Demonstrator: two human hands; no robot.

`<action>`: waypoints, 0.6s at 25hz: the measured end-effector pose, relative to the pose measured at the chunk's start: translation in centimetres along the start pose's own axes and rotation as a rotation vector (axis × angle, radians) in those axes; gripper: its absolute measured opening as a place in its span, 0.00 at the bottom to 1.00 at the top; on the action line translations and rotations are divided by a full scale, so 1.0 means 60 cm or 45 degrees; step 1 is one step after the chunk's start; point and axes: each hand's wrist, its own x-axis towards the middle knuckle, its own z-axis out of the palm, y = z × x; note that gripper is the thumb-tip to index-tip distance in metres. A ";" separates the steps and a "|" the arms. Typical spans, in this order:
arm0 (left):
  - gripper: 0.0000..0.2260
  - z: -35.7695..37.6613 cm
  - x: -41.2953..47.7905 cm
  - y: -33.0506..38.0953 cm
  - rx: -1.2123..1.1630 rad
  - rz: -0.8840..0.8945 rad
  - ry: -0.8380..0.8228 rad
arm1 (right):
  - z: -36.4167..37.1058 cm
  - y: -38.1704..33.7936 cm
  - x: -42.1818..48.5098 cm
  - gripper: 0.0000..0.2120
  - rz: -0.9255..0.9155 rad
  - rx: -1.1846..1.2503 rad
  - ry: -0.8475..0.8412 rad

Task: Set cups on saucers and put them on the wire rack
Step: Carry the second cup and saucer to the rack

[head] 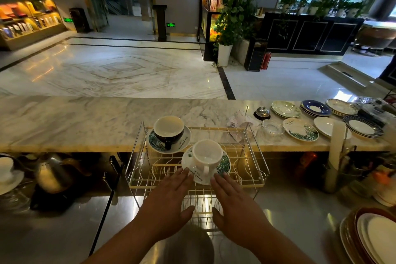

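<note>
A wire rack (255,156) stands on the steel counter against the marble bar. At its back left sits a black cup (168,129) on a leaf-patterned saucer (156,142). Nearer me, a white cup (206,153) rests on a second leaf-patterned saucer (225,164), its handle pointing toward me. My left hand (169,201) and my right hand (233,206) lie flat with fingers spread, and their fingertips touch the near rim of that saucer from either side. Neither hand holds anything.
Several loose saucers (300,129) and plates lie on the marble bar (85,120) at right, beside a glass ashtray (272,127) and a service bell (262,112). A kettle (53,174) stands at left. A plate stack (372,238) sits at lower right.
</note>
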 end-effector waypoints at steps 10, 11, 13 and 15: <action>0.37 0.010 0.005 0.007 -0.001 0.027 0.007 | 0.006 -0.006 -0.017 0.37 0.051 0.016 -0.050; 0.37 0.010 0.008 0.009 -0.009 0.024 0.010 | 0.005 -0.003 -0.017 0.38 0.055 0.021 -0.051; 0.37 0.010 0.018 0.013 -0.013 0.023 0.006 | 0.001 0.005 -0.012 0.38 0.064 0.021 -0.062; 0.37 0.010 0.032 0.018 0.007 0.027 -0.003 | -0.004 0.015 -0.005 0.38 0.073 0.010 -0.069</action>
